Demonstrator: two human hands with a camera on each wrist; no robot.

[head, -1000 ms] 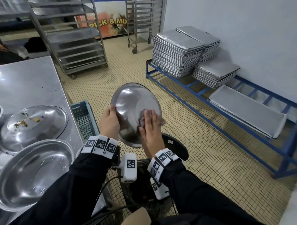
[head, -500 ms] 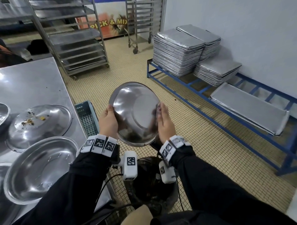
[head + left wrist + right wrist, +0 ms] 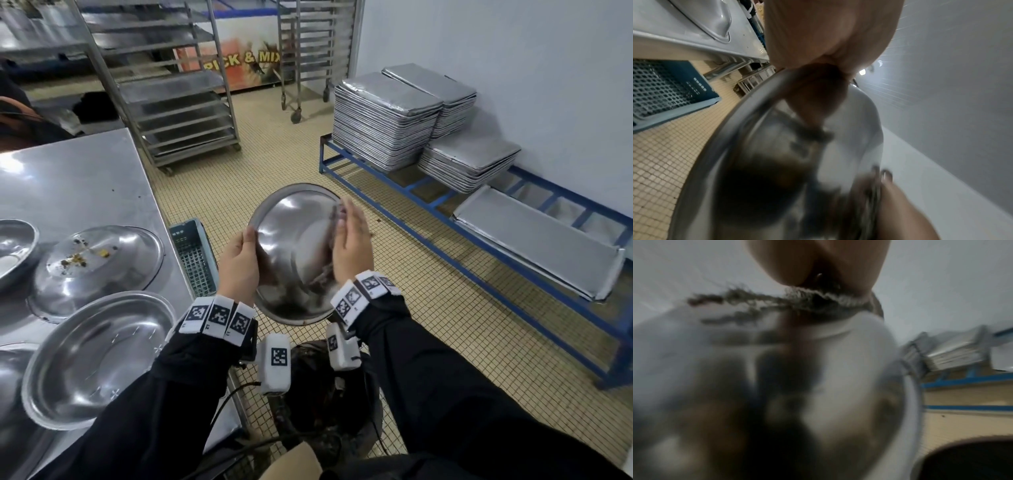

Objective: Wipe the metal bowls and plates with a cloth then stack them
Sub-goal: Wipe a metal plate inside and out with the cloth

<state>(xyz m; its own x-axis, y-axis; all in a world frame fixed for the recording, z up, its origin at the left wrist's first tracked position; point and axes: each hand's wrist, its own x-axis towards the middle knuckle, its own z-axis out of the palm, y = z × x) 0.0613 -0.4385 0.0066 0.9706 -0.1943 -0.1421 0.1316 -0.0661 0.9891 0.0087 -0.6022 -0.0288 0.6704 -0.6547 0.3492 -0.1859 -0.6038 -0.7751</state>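
A round metal bowl [image 3: 294, 253] is held tilted on edge above a dark bin, its hollow facing me. My left hand [image 3: 239, 260] grips its left rim [image 3: 748, 113], thumb inside. My right hand [image 3: 352, 246] presses a frayed greyish cloth [image 3: 797, 301] flat against the inside of the bowl's right wall with straight fingers; in the head view only a sliver of cloth [image 3: 337, 214] shows beside the palm. On the steel table [image 3: 75, 185] lie an upturned dirty bowl [image 3: 99, 263] with food crumbs, a shallow plate [image 3: 99, 356] and another bowl [image 3: 13, 246] at the left edge.
A dark bin [image 3: 329, 394] stands below the hands. A blue crate [image 3: 195, 257] sits on the floor by the table. Stacks of baking trays [image 3: 383, 120] rest on a blue low rack [image 3: 445, 219] along the right wall. Wheeled tray racks [image 3: 178, 99] stand at the back.
My right hand with the cloth has slid from the bowl's middle to its right wall and upward. The bowl has turned a little more on edge. The left hand keeps its grip.
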